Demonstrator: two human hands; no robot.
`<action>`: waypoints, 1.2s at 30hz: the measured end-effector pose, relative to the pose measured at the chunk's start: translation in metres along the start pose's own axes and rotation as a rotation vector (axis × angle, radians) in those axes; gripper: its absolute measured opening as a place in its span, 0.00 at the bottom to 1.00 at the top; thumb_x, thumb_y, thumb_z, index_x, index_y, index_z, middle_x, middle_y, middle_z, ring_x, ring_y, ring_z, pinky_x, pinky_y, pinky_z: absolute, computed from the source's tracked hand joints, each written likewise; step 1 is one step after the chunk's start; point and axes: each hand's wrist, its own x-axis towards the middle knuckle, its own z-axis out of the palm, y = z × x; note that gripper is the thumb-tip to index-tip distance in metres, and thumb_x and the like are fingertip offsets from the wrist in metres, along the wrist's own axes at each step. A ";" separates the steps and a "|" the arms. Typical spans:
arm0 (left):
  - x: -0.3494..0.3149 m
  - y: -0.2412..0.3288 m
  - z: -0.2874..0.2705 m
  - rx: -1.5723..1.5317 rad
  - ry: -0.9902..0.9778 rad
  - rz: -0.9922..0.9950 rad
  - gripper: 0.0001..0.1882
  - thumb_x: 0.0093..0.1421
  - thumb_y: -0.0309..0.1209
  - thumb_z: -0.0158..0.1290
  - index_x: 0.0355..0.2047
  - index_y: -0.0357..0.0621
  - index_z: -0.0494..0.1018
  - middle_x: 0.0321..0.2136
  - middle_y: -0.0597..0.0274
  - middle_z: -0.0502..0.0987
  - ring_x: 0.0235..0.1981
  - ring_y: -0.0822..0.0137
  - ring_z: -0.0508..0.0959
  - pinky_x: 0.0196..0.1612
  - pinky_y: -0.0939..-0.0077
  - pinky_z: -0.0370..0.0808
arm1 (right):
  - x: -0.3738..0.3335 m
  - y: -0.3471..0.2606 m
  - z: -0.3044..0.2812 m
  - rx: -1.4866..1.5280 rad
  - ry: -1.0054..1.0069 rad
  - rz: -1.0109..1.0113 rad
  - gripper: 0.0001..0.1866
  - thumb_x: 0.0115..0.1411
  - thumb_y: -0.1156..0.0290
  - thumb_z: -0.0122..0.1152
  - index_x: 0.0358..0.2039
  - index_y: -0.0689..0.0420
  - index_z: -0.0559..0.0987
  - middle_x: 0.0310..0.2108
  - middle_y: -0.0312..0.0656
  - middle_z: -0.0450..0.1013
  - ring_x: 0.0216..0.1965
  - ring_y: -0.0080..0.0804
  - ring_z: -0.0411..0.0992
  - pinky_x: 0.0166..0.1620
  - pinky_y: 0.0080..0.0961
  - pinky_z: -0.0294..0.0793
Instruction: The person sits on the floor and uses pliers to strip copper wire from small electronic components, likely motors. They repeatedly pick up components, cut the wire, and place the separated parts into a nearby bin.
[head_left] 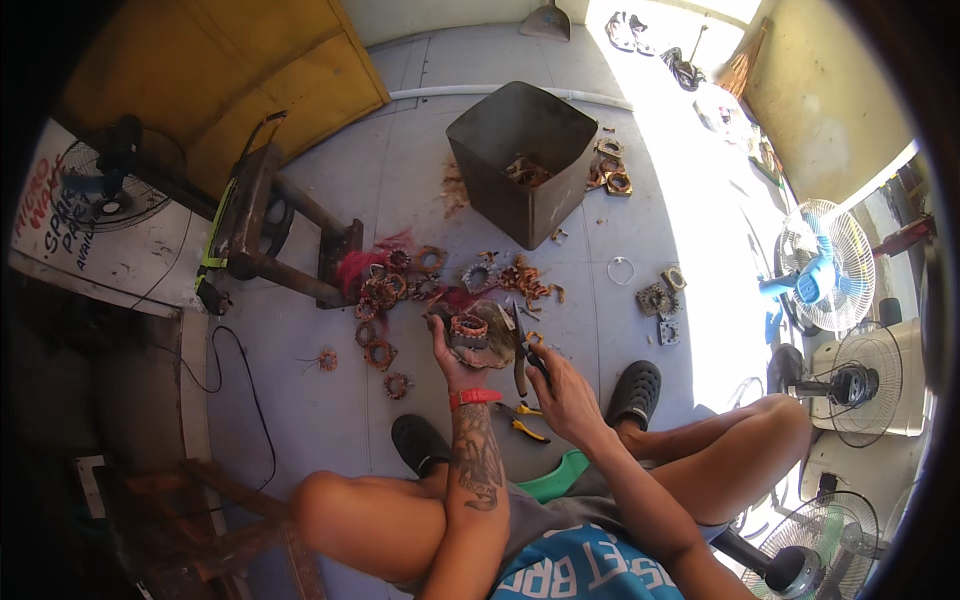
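Observation:
My left hand (457,368), with a red band at the wrist, is closed around a motor stator (469,327) with copper windings. Below and beside the windings shows a greyish, rounded piece (495,348); I cannot tell if it belongs to the stator. In my right hand (567,392) is a pair of dark-handled pliers (519,338), jaws pointing away from me, right beside the stator. Whether the jaws touch it is unclear. Another pair of pliers with yellow and black handles (524,424) lies on the floor between my feet.
Several stators (378,353) and a heap of copper wire scraps (530,282) lie ahead. A dark square bin (530,200) stands beyond, with metal parts (655,300) to the right. A metal-framed stand (300,235) is at left; electric fans (825,262) line the right side.

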 end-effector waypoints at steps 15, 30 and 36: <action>-0.013 0.029 0.010 0.409 0.094 0.041 0.12 0.62 0.39 0.58 0.40 0.44 0.77 0.24 0.64 0.77 0.25 0.67 0.79 0.34 0.70 0.80 | 0.007 0.003 0.010 0.397 -0.350 0.274 0.21 0.71 0.59 0.48 0.56 0.60 0.69 0.28 0.50 0.75 0.25 0.46 0.72 0.33 0.39 0.70; -0.009 -0.026 -0.036 0.416 0.272 0.109 0.18 0.66 0.48 0.56 0.37 0.45 0.74 0.30 0.65 0.76 0.32 0.68 0.78 0.39 0.70 0.77 | -0.006 0.053 0.092 0.434 0.031 0.354 0.20 0.69 0.58 0.52 0.54 0.59 0.72 0.27 0.56 0.75 0.30 0.50 0.76 0.38 0.39 0.73; -0.030 0.013 -0.027 -0.091 0.141 0.125 0.27 0.65 0.54 0.51 0.54 0.47 0.74 0.54 0.57 0.76 0.54 0.53 0.76 0.57 0.49 0.73 | 0.002 0.040 0.050 0.124 -0.037 -0.070 0.18 0.67 0.54 0.56 0.53 0.49 0.75 0.26 0.52 0.78 0.30 0.52 0.77 0.35 0.44 0.73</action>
